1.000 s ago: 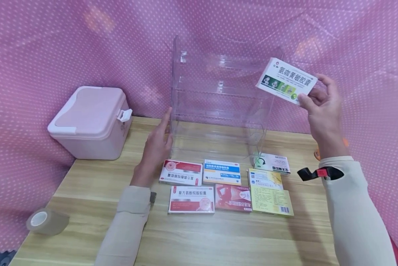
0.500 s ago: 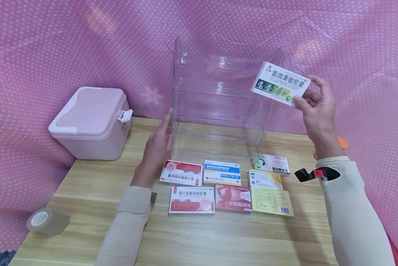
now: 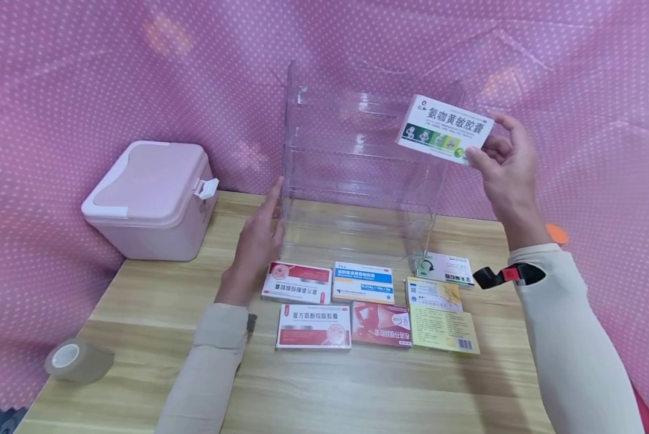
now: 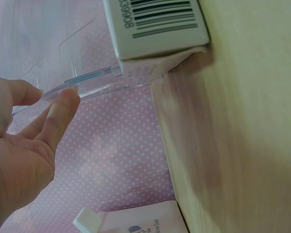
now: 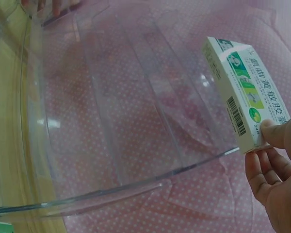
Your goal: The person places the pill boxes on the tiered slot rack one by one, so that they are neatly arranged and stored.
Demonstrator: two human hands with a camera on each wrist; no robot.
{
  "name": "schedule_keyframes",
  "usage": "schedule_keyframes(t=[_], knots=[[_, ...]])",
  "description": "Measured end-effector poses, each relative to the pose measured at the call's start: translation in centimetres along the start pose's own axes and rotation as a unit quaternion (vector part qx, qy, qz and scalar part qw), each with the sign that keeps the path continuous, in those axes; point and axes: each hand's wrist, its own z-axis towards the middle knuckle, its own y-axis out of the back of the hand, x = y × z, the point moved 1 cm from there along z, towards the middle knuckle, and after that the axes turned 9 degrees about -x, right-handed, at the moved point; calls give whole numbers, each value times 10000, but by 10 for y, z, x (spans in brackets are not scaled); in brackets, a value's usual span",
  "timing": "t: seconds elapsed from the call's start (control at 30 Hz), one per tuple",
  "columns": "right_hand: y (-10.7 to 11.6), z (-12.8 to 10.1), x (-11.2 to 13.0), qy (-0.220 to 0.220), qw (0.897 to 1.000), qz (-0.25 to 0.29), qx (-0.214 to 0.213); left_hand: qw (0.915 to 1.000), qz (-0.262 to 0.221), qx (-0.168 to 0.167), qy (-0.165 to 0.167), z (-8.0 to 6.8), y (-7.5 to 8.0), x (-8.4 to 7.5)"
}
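1. A white and green box (image 3: 444,128) is pinched at one end by the right hand (image 3: 506,172), thumb on the front and fingers behind, and is held in the air at the top right corner of the clear rack (image 3: 357,163).
2. Against the two earlier head pictures, the box is seen to have been carried leftward, from well right of the rack to a place in front of its upper right edge; the grip itself is unchanged.
3. In the right wrist view the box (image 5: 245,99) is shown just outside the rack (image 5: 111,145), near its open front and not yet on any shelf.
4. From this drift, the work in hand is judged to be the carrying of the box toward an upper shelf; the box is not yet set down.
5. The left hand (image 3: 256,241) is laid with straight fingers against the rack's lower left edge, holding nothing; it is unmoved from the earlier pictures, so the rack is judged to be steadied.
6. Six more boxes (image 3: 368,301) are left lying flat on the table (image 3: 156,301) in front of the rack.
7. A pink case (image 3: 151,199) is seen at the left, and a tape roll (image 3: 77,360) at the near left corner.
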Motion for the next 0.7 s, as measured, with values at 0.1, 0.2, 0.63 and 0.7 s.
schedule_keyframes(t=[0.1,0.2,0.63,0.7], knots=[[-5,3,3,21,9999,-104,76,10000,10,-16,-23,0,0,-1],[-13,5,6,51,9994,-304,136,10000,28,-14,-34,0,1,-1],[-48,15,14,482,9933,-1019,260,10000,-19,-5,90,-1,1,-3],[-52,18,14,536,9920,-1099,298,9999,-2,4,105,-1,1,-3]])
